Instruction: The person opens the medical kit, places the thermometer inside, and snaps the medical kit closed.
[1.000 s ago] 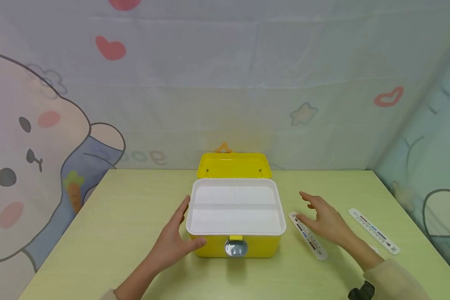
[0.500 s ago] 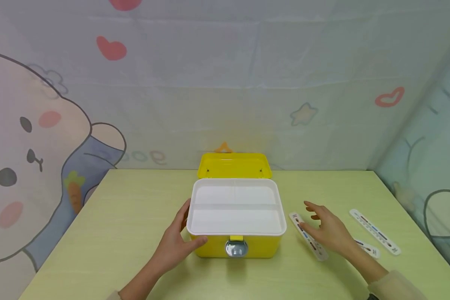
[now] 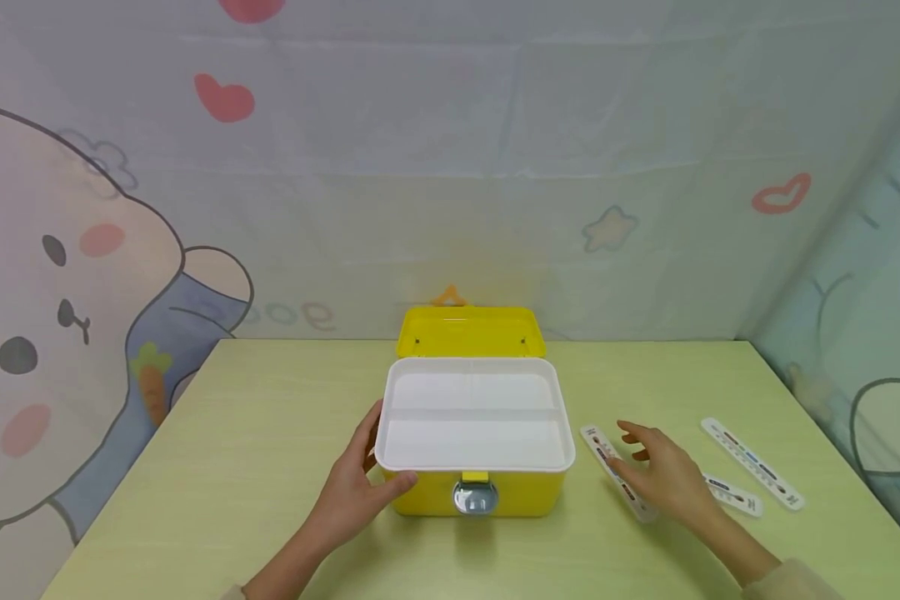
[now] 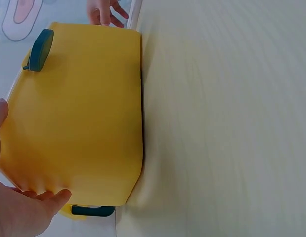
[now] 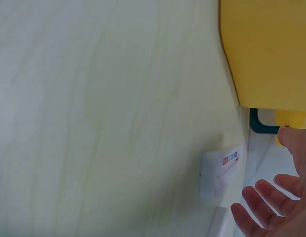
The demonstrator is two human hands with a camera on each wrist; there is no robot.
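In the head view a yellow storage box (image 3: 525, 497) stands with its lid (image 3: 468, 332) raised at the back and a white divided tray (image 3: 471, 443) on top. My left hand (image 3: 348, 500) holds the box's left front corner, thumb on the front and fingers along the side. My right hand (image 3: 663, 479) hovers with loosely bent fingers over a white thermometer strip (image 3: 597, 440), partly covering it. Contact there is unclear. In the right wrist view that hand (image 5: 284, 210) has parted fingers with nothing between them. A second thermometer strip (image 3: 738, 497) shows partly behind its wrist.
A third thermometer strip (image 3: 752, 463) lies at the right of the pale table (image 3: 255, 433). A round latch (image 3: 476, 497) sits on the box front. A dark green handle (image 4: 93, 211) shows in the left wrist view. A printed curtain (image 3: 420, 167) hangs behind the table.
My right hand has moved down and slightly right over the nearest strip, and more of the second strip shows. My left fingers have settled closer to the box side. The box stays in place.
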